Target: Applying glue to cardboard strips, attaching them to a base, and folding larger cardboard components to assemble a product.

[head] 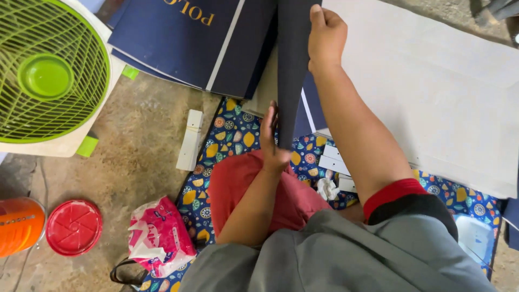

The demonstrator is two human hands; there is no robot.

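I hold a dark navy sheet of card (292, 70) upright on edge in front of me, seen almost edge-on, so it reads as a narrow dark strip running from twelve o'clock down toward the middle. My right hand (326, 37) grips its top edge at twelve o'clock, fingers curled over the far side and thumb on the near side, pinching the card. My left hand (273, 141) steadies the lower end near the centre, fingers pressed together flat against the card's left face.

The card's foot stands over the patterned blue mat (235, 135) just above my red-clad knee (243, 184). Behind it, at eleven o'clock, lie flat navy folded boxes (184, 38). At two o'clock a large pale grey board (432, 92) spreads across the floor. A white strip (190, 139) lies on the concrete floor (135, 140) just left of the mat. At nine o'clock stands a green fan (48, 75); at seven o'clock sit a red lid (73, 227), an orange container (19, 224) and a pink packet (157, 235).
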